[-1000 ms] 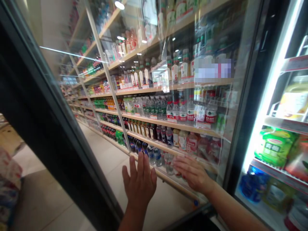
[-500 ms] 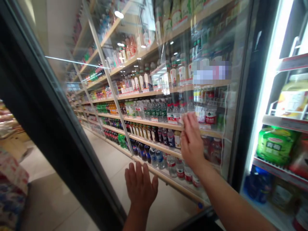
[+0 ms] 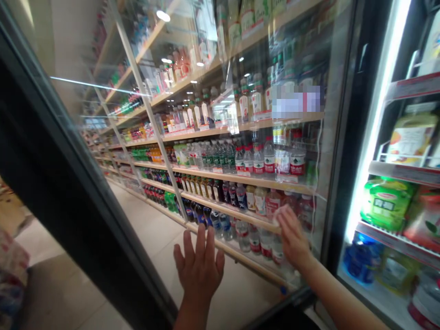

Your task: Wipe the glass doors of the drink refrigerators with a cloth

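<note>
A tilted glass door (image 3: 237, 288) in a dark frame fills the middle of the view. Against its right part lies my right hand (image 3: 296, 238), fingers together over a small white wiping cloth (image 3: 277, 215), most of which the hand hides. Lower and further left, my left hand (image 3: 198, 268) is spread with its palm toward the glass; it holds nothing. Whether its palm touches the pane I cannot tell.
Through the glass, long wooden shelves (image 3: 213, 174) carry rows of bottled drinks. On the right, a lit cooler shelf (image 3: 398, 173) holds bottles and a green package (image 3: 387, 204). The dark door frame (image 3: 85, 183) slants across the left, with tiled floor (image 3: 147, 220) beyond.
My right hand has slid down and a little right across the glass with the cloth. The left hand has barely moved, its fingers slightly more spread. The view has shifted slightly.
</note>
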`<move>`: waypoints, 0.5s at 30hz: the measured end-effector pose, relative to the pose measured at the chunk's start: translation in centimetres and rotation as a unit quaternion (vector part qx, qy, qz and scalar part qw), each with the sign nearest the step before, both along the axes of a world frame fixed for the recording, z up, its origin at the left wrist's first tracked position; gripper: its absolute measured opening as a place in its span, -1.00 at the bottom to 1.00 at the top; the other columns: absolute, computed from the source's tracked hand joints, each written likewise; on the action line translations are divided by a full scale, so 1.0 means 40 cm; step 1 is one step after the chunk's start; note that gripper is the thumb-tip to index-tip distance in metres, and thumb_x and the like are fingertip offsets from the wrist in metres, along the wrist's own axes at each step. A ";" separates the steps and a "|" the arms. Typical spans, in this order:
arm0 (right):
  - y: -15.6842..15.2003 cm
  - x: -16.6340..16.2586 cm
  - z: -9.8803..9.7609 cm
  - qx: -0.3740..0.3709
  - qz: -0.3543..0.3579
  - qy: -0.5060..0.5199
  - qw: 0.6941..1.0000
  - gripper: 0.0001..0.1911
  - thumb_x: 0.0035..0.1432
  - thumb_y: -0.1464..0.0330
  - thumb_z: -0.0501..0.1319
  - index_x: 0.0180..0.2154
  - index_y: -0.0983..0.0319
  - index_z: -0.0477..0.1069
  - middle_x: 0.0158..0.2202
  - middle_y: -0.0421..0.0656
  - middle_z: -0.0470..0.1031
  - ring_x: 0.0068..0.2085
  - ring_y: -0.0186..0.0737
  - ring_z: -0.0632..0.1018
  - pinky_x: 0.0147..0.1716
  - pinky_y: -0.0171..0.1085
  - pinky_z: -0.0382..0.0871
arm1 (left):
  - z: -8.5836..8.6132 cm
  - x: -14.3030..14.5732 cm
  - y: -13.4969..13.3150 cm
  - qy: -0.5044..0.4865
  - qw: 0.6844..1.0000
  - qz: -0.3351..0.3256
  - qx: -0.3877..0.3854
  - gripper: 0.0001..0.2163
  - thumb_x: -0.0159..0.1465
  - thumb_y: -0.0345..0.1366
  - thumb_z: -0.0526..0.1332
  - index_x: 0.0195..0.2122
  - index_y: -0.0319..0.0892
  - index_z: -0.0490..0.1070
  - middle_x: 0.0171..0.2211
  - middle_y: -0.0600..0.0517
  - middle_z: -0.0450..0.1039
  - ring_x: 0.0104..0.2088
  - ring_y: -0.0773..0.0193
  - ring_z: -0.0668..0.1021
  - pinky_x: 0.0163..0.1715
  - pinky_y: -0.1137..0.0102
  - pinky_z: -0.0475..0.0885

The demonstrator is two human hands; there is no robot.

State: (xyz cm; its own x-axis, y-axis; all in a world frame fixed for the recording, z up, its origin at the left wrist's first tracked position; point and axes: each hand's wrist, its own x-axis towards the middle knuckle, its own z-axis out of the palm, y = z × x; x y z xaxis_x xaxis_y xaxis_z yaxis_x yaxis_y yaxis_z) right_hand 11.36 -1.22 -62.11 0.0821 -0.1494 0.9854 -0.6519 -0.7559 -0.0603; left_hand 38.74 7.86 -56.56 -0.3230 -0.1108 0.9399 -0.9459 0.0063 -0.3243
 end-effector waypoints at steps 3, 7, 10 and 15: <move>-0.072 -0.115 0.009 0.126 -0.108 -0.284 0.944 -0.41 0.36 0.42 0.04 0.39 0.16 0.13 0.42 -0.02 0.16 0.42 -0.02 0.20 0.40 0.12 0.10 | 0.007 -0.010 -0.006 0.002 0.999 0.034 -0.003 -0.39 0.34 -0.27 0.23 0.39 -0.30 0.13 0.36 -0.18 0.16 0.43 -0.09 0.07 0.43 0.02 -0.11; -0.079 -0.102 0.071 0.175 -0.117 -0.416 0.885 -0.39 0.36 0.33 0.03 0.39 0.24 0.11 0.43 0.02 0.13 0.44 0.00 0.16 0.44 0.11 -0.03 | 0.011 -0.011 -0.009 0.000 0.999 0.036 -0.011 -0.36 0.31 -0.29 0.28 0.38 -0.28 0.15 0.33 -0.18 0.21 0.42 -0.09 0.09 0.43 0.04 -0.08; -0.011 0.024 0.086 0.138 -0.079 -0.315 0.936 -0.39 0.39 0.38 0.00 0.42 0.13 0.03 0.47 -0.06 0.02 0.46 -0.03 0.10 0.42 0.17 0.00 | 0.013 -0.008 -0.007 -0.009 0.999 0.035 -0.009 -0.36 0.30 -0.29 0.29 0.38 -0.31 0.16 0.34 -0.21 0.20 0.43 -0.10 0.08 0.43 0.04 -0.08; 0.108 0.209 0.047 -0.008 0.039 0.044 0.998 -0.35 0.31 0.57 -0.02 0.39 0.19 0.11 0.36 -0.10 0.29 0.43 -0.20 0.17 0.41 -0.10 0.14 | 0.016 -0.008 -0.003 -0.004 1.000 0.027 -0.005 -0.34 0.31 -0.29 0.28 0.40 -0.27 0.12 0.36 -0.19 0.16 0.44 -0.06 0.05 0.43 0.04 -0.09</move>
State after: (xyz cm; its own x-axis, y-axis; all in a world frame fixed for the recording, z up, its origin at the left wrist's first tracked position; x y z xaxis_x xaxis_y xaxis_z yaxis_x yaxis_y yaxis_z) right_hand 19.71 3.10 -60.21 0.1791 -0.1240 0.9760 -0.5937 -0.8047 0.0067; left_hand 38.41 7.72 -55.92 -0.3243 -0.1183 0.9385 -0.9422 -0.0473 -0.3316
